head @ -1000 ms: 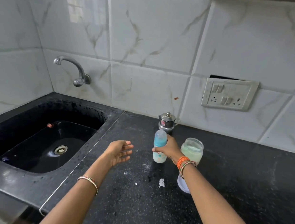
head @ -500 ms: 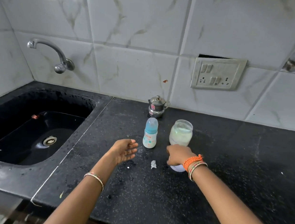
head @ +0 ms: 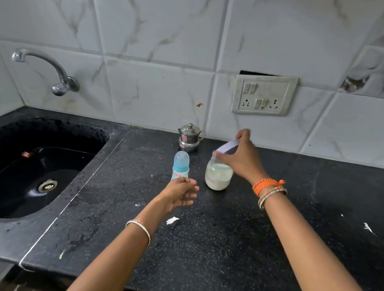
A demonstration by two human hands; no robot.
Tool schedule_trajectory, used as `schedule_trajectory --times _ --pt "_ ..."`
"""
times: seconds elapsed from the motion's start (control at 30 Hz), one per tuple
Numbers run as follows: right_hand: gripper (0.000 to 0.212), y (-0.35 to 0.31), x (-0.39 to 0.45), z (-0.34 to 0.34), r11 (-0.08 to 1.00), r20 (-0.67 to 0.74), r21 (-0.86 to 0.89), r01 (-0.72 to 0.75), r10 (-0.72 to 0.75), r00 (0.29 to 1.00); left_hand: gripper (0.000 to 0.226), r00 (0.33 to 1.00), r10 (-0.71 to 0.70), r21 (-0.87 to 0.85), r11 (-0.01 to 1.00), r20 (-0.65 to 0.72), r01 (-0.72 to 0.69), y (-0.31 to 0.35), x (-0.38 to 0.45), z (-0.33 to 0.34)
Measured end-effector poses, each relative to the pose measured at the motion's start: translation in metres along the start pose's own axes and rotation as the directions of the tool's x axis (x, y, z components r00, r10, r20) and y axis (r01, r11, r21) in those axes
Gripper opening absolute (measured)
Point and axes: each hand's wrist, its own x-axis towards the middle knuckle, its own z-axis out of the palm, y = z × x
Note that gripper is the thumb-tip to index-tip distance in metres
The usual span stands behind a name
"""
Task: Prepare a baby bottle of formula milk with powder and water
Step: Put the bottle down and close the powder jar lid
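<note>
Seat the lid (head: 227, 146) level over the jar (head: 218, 175) mouth before turning; steady the jar if it shifts. The right hand (head: 243, 157) is pinching the lid's rim at frame centre, above the jar. The left hand (head: 178, 193) is hovering relaxed, empty, just before the bottle (head: 181, 165) on the worktop (head: 225, 239).

- Left hand (head: 179, 193) hovers over the middle of the worktop (head: 224, 251), palm turned inward, fingers loosely spread and lightly curled, holding nothing.
- Left forearm reaches in from the near edge; a thin bangle (head: 139, 228) sits at the wrist.
- Right hand (head: 239, 157) is raised nearer the back edge, thumb up, fingers pinching a white lid (head: 227, 146).
- Right forearm stretches from the near right corner; an orange thread (head: 266, 185) and bangles (head: 272, 196) circle the wrist.
</note>
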Motion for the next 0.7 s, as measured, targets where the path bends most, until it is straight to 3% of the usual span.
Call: schedule_trajectory --times 0.03,0.1,0.2,0.33,0.43,0.5,0.6,0.7 --pt "0.065 0.003 0.007 0.001 0.997 -0.069 0.070 0.012 -0.007 0.998 0.011 1.000 0.025 0.015 1.000 0.008 -0.025 0.002 0.002 0.005" --pt "0.069 0.014 0.017 0.010 0.985 -0.071 0.170 -0.021 0.033 0.997 0.026 0.996 0.082 0.051 0.995 0.031 -0.083 0.005 0.005 0.015" --pt "0.064 0.040 0.024 0.033 0.981 0.039 0.157 -0.112 0.107 0.993 0.049 0.988 0.144 0.148 0.978 0.053 -0.151 0.004 0.013 0.029" --pt "0.050 0.055 0.015 0.058 0.971 -0.021 0.184 -0.151 0.157 0.987 0.070 0.983 0.174 0.308 0.934 0.053 -0.182 0.001 0.022 0.034" --pt "0.073 0.054 0.010 0.058 0.988 -0.012 0.044 -0.145 0.146 0.989 0.081 0.976 0.209 0.340 0.915 0.061 -0.218 -0.001 0.026 0.036" --pt "0.090 0.054 0.007 0.056 0.985 0.084 -0.050 -0.168 0.172 0.982 0.086 0.965 0.262 0.355 0.900 0.020 -0.252 -0.006 0.031 0.037" --pt "0.086 0.050 -0.004 0.056 0.982 0.216 -0.111 -0.154 0.176 0.961 0.082 0.922 0.380 0.353 0.874 -0.067 -0.334 -0.011 0.037 0.040" --pt "0.082 0.046 -0.006 0.056 0.977 0.217 -0.159 -0.140 0.173 0.961 0.083 0.899 0.421 0.371 0.859 -0.123 -0.352 -0.016 0.047 0.040"
